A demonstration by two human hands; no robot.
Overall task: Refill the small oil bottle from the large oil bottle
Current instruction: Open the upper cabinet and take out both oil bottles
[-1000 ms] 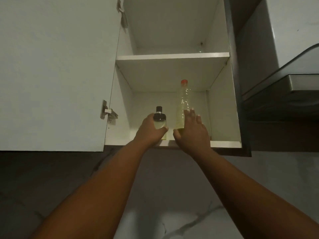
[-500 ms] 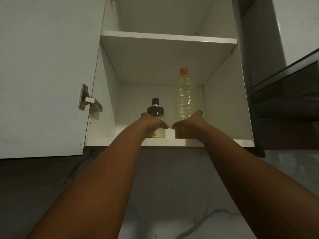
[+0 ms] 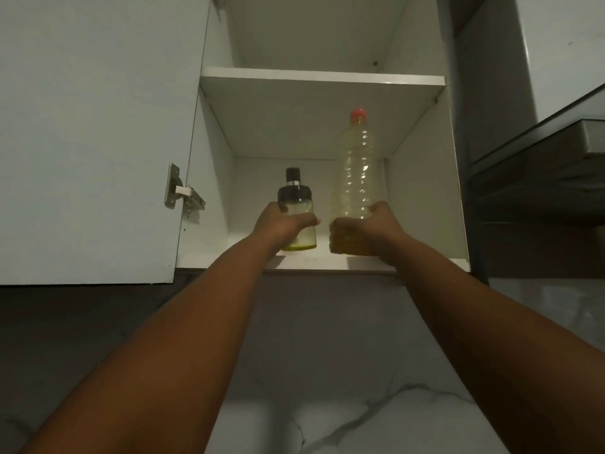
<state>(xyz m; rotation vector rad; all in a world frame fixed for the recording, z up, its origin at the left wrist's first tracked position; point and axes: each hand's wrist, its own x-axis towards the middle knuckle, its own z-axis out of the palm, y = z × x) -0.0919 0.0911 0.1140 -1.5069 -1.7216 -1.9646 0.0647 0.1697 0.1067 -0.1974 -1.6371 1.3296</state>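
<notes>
Hands up in the cupboard [image 3: 425, 198], one on each bottle.
Left hand [image 3: 278, 224] wraps the small bottle [image 3: 298, 221], right hand [image 3: 370, 224] grips the big bottle [image 3: 357, 172] low down; both upright on the bottom shelf, just beside each other.

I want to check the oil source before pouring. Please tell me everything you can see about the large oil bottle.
The large oil bottle is tall, clear, ribbed plastic with a red cap, which is on. It stands upright on the lower cabinet shelf, right of the small oil bottle and apart from it. Yellow oil fills only its bottom part. The right hand grips it low down.
</notes>
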